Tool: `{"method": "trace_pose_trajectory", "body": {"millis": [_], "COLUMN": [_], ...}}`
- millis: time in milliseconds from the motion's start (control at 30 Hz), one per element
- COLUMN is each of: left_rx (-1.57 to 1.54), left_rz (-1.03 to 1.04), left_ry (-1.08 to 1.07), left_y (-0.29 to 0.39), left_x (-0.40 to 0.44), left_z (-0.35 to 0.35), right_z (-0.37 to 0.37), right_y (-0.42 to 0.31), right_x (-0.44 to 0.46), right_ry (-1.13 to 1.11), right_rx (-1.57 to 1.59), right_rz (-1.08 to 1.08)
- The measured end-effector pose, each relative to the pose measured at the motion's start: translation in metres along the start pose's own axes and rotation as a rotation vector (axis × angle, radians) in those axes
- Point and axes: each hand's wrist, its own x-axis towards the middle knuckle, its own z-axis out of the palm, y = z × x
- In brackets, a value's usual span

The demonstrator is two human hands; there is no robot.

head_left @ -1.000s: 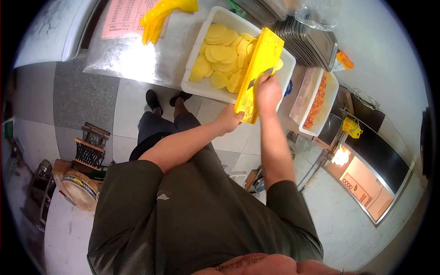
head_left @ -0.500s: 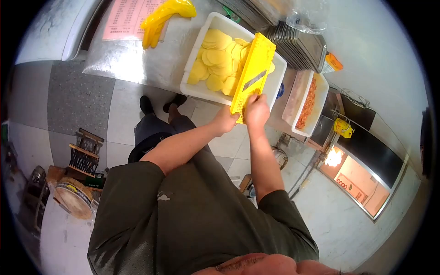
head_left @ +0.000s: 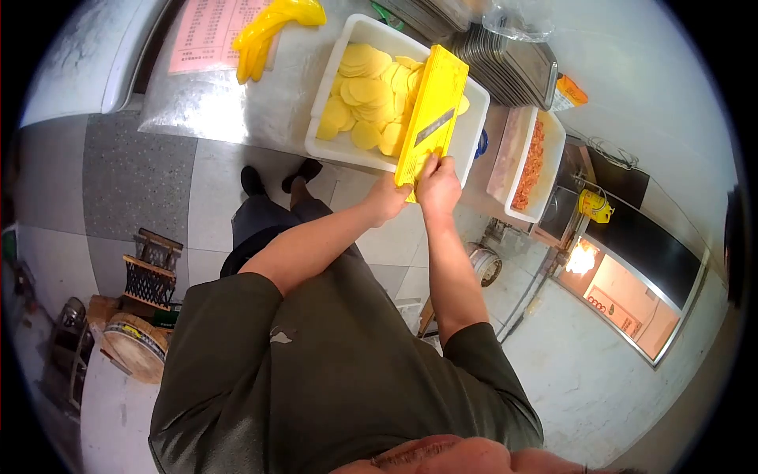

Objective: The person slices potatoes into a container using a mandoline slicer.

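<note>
A yellow mandoline slicer (head_left: 437,95) with a slanted metal blade lies tilted across the white tub (head_left: 319,118), its far end over the tub's far side. My left hand (head_left: 387,197) is closed on the near left corner of the slicer. Close beside it, my right hand (head_left: 439,188) grips the near right edge, thumb on top. Many thin, round, pale yellow slices (head_left: 371,91), which look like potato, are piled in the tub, mostly left of the slicer. Part of the pile is hidden under the slicer.
Yellow gloves (head_left: 268,31) and a pink printed sheet (head_left: 207,35) lie on the metal table (head_left: 181,103). Stacked metal trays (head_left: 513,67) stand behind the tub. To the right is a white container (head_left: 545,178) with orange-red bits. A round wooden block (head_left: 136,347) stands lower left.
The slicer, both hands and the tub appear slightly higher and further left in view, along with much of the scene. Both hands keep their hold on the slicer.
</note>
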Motion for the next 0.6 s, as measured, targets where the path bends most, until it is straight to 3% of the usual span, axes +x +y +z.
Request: {"method": "trace_pose_trajectory", "body": {"millis": [500,600], "left_rx": [0.005,0.093], "left_rz": [0.002,-0.058], "left_ry": [-0.027,0.021], "left_y": [-0.005,-0.006], "left_x": [0.002,0.0], "left_z": [-0.003,-0.001], "right_z": [0.014,0.014], "right_y": [0.0,-0.011], "right_x": [0.008,0.05], "right_ry": [0.088,0.07], "right_rx": [0.004,-0.029], "right_rz": [-0.12,-0.15]}}
